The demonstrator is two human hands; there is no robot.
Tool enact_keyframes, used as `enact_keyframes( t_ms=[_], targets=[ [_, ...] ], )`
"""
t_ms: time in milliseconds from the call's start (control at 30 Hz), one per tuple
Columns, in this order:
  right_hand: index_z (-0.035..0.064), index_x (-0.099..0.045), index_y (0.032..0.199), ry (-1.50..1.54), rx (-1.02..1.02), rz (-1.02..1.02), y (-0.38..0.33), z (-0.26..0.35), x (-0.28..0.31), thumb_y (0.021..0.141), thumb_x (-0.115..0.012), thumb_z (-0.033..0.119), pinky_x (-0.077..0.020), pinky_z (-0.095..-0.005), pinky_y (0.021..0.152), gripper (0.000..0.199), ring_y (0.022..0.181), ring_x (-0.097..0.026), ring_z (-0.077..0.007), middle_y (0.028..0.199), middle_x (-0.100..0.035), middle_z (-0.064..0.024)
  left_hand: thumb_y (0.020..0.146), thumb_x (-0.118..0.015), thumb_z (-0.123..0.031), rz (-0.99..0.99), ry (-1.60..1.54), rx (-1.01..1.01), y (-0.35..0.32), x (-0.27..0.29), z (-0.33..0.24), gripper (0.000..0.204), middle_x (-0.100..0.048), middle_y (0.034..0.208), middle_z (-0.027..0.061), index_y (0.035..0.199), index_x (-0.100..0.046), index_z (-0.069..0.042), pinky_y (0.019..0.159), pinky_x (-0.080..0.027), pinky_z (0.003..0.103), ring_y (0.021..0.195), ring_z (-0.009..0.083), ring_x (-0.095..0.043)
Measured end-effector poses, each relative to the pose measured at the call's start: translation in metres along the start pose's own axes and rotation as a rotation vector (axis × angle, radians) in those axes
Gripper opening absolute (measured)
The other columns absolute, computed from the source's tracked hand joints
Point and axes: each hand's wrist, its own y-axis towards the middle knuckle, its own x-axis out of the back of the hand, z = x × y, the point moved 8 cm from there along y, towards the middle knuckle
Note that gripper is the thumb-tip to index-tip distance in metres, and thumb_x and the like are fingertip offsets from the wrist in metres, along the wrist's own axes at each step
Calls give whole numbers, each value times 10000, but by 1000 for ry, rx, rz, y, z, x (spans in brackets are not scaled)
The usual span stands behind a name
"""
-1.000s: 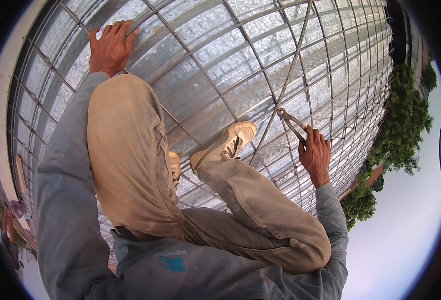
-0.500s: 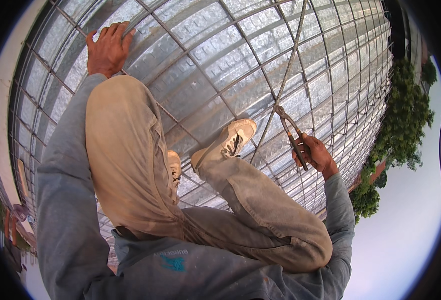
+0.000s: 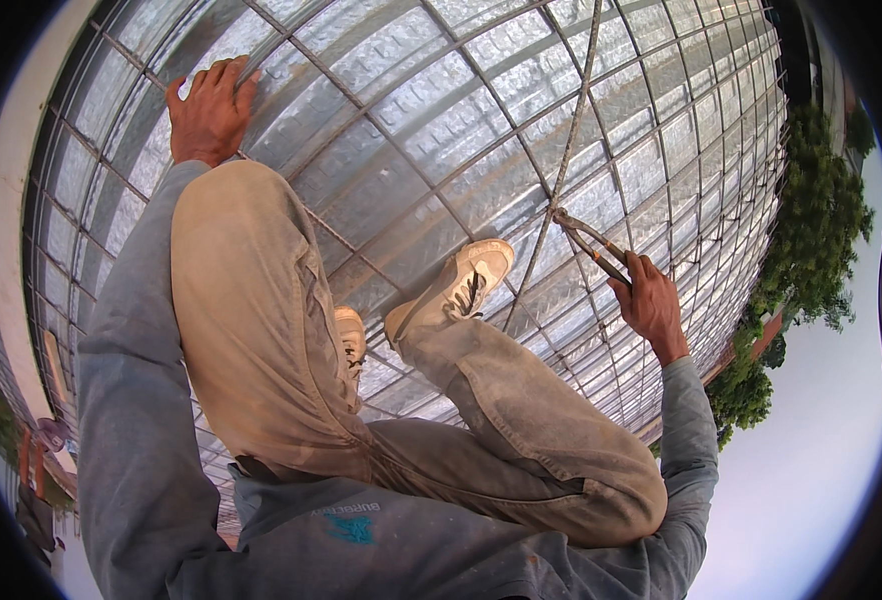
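Observation:
My right hand (image 3: 651,308) is wrapped round the handles of dark steel pincers (image 3: 597,245). Their jaws meet the steel mesh at a crossing where a thicker ribbed rebar (image 3: 579,110) runs diagonally over it; whether tie wire sits in the jaws is too small to tell. My left hand (image 3: 209,115) leans palm down on the reinforcing mesh (image 3: 361,108) at the upper left, fingers spread, holding nothing that shows. Under the mesh lies shiny corrugated metal decking (image 3: 381,190).
My knees are bent, and my light shoes (image 3: 479,275) rest on the mesh between my hands. A pale concrete edge (image 3: 13,220) borders the deck at left. Past its right side stand green trees (image 3: 816,225). Bars cross underfoot all over the decking.
My right hand has turned over and shifted a little right and up, swinging the pincers' handles toward the right. The jaws stay at the same crossing. My left hand has barely moved.

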Motion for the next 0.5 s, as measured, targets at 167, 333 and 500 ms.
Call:
enact_keyframes(
  t_ms=[167,333,500],
  targets=[
    [-22,-699,1020,1066,-501,520,-23,-20,-56,1122,-448,616,-545,-364,629,693,651,-665,-183,779,-708,-110,1144,-428,-496,34,-2,3,5,-1,-2,485,-657,1464,-27,1508,-609,-232,1253,-238,572,1362,171,-590],
    [-11,-667,1074,944,-490,418,-10,-11,-35,1147,-408,587,-552,-346,590,656,605,-671,-173,777,-718,-116,1141,-437,-508,21,-5,16,1,5,-3,480,-665,1453,-26,1491,-624,-238,1243,-245,561,1340,170,-602],
    [-19,-559,1287,962,-456,462,-14,15,-25,989,-780,363,-568,-369,596,532,692,-730,-238,882,-738,-169,1141,-444,-496,3,-33,7,3,6,-6,462,-671,1442,-26,1478,-631,-241,1239,-242,552,1332,171,-604]
  ],
)
